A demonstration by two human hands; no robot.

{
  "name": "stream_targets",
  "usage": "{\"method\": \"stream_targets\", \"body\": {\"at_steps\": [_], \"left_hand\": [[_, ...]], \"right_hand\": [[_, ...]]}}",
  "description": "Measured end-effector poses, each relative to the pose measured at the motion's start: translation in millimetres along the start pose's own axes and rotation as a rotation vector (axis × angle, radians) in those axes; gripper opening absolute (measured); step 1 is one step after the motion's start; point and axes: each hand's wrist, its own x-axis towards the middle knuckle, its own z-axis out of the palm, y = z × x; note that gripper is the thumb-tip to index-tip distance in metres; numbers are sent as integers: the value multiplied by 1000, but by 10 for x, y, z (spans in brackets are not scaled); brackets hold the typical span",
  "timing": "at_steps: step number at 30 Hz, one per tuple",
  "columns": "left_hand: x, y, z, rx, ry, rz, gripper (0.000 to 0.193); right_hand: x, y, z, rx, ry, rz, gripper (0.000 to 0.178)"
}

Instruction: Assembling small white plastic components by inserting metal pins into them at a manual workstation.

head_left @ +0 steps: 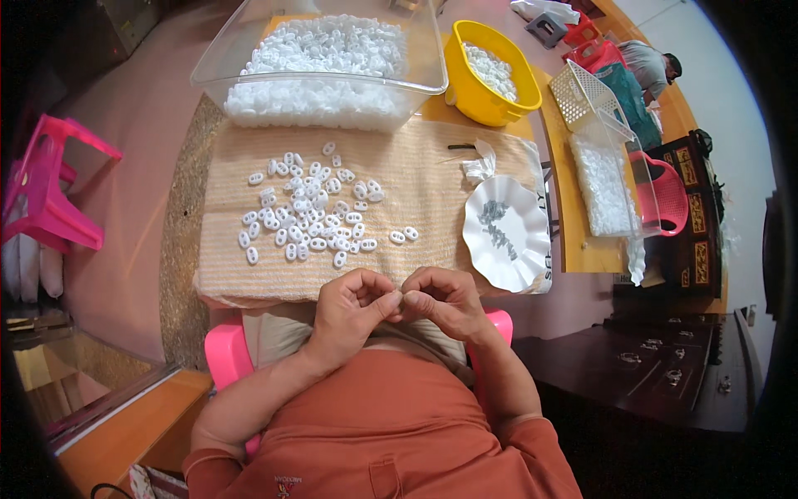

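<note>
Just past the near edge of the table, in front of my belly, my left hand (349,314) and my right hand (449,304) meet fingertip to fingertip. Thumb and forefinger of each are pinched together; whatever they hold is too small or too hidden to name. Beyond them, small white oval plastic pieces with two dark holes (312,208) lie loosely spread on a beige ribbed cloth (416,187). Two of these pieces lie apart, close to my right hand. To the right is a white wavy-rimmed plate (525,266) with many tiny grey parts (497,224) on it.
A clear plastic bin (320,104) full of white pieces stands at the back, beside a yellow basin (490,108) holding more. A crumpled white wrapper (480,166) lies above the plate. Pink stools (54,187) stand left. At another table, a person (648,66) sits far right.
</note>
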Motion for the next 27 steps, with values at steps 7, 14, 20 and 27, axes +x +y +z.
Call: {"method": "stream_targets", "body": {"at_steps": [7, 14, 20, 27], "left_hand": [[7, -21, -7, 72, 0, 50, 9], [7, -12, 2, -23, 17, 7, 10], [7, -12, 2, -13, -4, 19, 11], [-6, -5, 19, 21, 52, 29, 12]], "right_hand": [[-5, -32, 10, 90, -6, 34, 10], [-23, -76, 78, 11, 55, -59, 8], [-44, -21, 33, -248, 99, -228, 6], [-79, -103, 16, -439, 87, -284, 9]]}}
